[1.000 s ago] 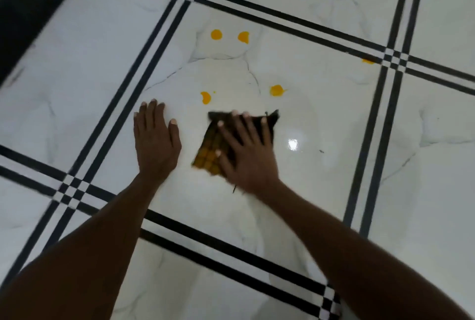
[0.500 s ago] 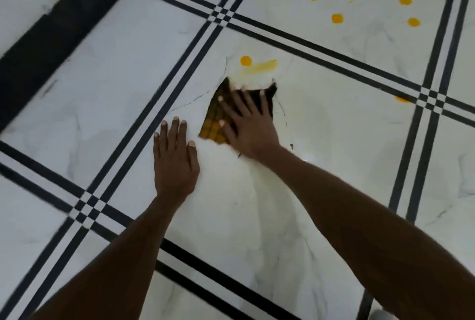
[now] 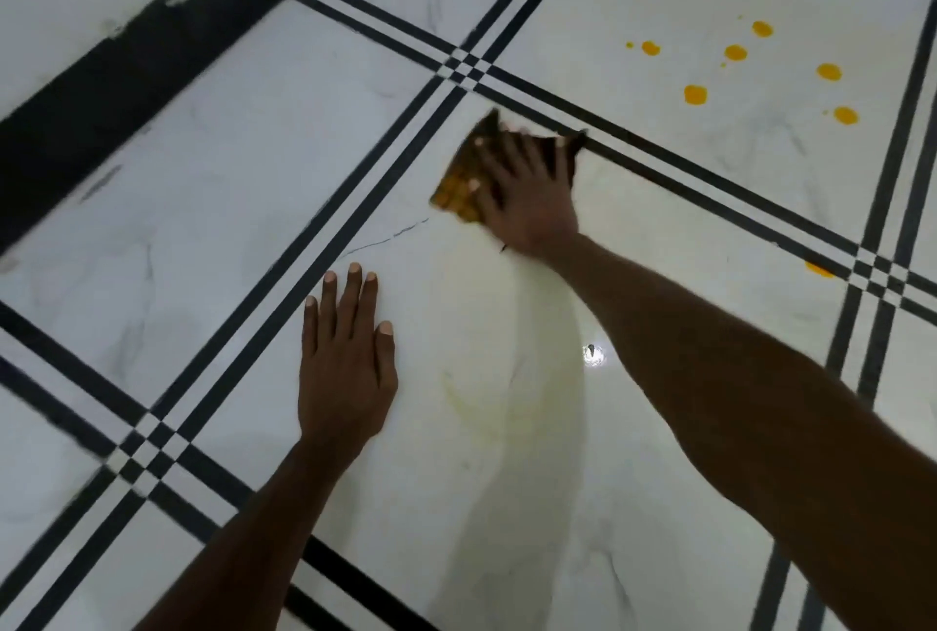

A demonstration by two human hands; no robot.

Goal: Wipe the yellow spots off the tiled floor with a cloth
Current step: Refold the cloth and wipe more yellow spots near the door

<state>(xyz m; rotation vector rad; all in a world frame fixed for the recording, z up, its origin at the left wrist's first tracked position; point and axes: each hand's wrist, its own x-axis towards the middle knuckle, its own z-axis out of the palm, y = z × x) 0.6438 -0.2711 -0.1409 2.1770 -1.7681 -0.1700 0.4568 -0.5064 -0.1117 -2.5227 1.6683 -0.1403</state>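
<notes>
My right hand point(image 3: 532, 194) presses flat on a dark checked cloth point(image 3: 456, 186) stained yellow, at the far corner of the white marble tile point(image 3: 456, 427), close to the black double lines. My left hand point(image 3: 347, 367) rests flat on the same tile, fingers spread, holding nothing. Several yellow spots point(image 3: 694, 94) lie on the tile beyond the lines, at the upper right. One more yellow spot point(image 3: 819, 269) sits by the line crossing at right. A faint yellowish smear point(image 3: 487, 402) shows on the wiped tile.
Black double grout lines point(image 3: 314, 245) cross the floor in a grid. A wide black border strip point(image 3: 101, 93) runs along the upper left. A bright light glare point(image 3: 593, 355) reflects off the tile near my right forearm.
My right hand has pushed the cloth forward over the two spots near the far corner; they no longer show. The view shifted, and my left hand stayed planted on the tile.
</notes>
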